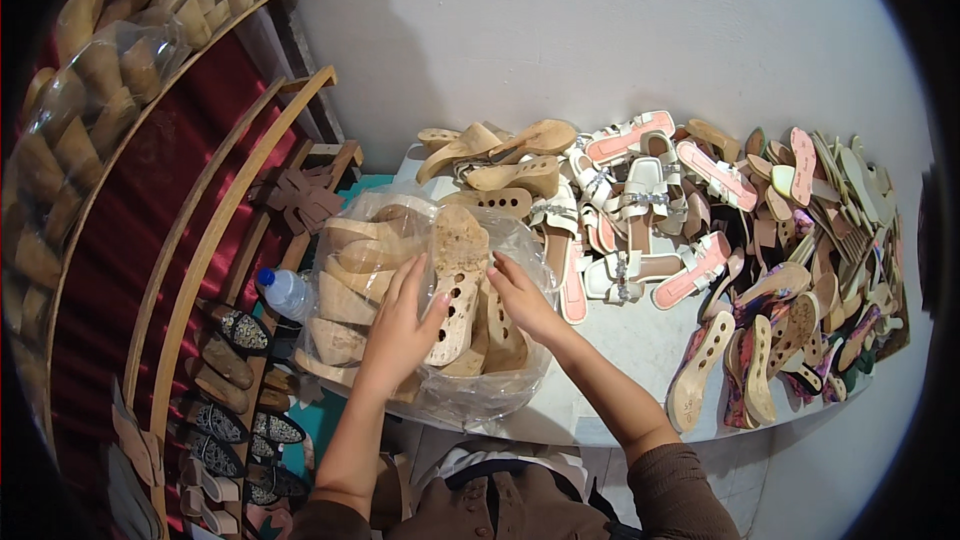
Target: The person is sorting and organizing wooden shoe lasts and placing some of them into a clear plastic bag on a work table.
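A clear plastic bag [460, 408] full of pale wooden shoe soles stands on the table before me. On top of the others, a long wooden shoe sole [458, 285] with a row of dark holes tilts up between my hands. My left hand [400, 315] is at its left edge, with the thumb lying against the sole and the fingers extended beside it. My right hand [525, 305] is open on the other side, fingertips close to the sole's right edge; whether they touch cannot be made out. More wooden soles [360, 260] show inside the bag.
White sandals [640, 190] with pink insoles lie heaped behind and right. Loose wooden soles [700, 370] and flat sole pieces [840, 190] crowd the table's right side. At left stand a wooden rack [215, 245] with shoes and a blue-capped bottle [287, 293].
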`<state>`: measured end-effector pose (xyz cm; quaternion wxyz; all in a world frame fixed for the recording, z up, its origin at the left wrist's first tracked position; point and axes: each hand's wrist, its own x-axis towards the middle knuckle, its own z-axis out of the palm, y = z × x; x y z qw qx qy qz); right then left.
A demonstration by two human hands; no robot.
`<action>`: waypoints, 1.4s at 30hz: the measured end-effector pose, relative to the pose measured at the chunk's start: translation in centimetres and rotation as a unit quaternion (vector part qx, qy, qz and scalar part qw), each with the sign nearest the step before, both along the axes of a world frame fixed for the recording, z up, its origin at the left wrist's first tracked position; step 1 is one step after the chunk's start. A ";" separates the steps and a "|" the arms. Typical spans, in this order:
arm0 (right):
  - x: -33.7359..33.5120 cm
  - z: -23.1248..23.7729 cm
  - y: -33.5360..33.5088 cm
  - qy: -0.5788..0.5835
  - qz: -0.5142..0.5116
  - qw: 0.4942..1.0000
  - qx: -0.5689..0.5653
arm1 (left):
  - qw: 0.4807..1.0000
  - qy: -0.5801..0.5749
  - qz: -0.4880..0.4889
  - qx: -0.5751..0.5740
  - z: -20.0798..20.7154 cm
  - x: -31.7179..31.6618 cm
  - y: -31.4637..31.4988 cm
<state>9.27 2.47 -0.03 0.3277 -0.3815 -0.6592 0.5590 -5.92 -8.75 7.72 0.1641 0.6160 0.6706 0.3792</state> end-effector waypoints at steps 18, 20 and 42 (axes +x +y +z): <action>17.7 0.3 3.1 -0.173 0.049 0.972 0.152 | 0.992 0.056 -0.113 0.018 -6.3 20.6 5.7; 19.7 -0.9 4.9 -0.184 0.051 0.971 0.143 | 0.993 0.028 -0.117 0.002 -8.0 22.2 7.7; 5.1 -5.4 25.5 -0.142 0.028 0.881 0.450 | 0.852 -0.073 0.516 0.054 -16.5 13.7 30.4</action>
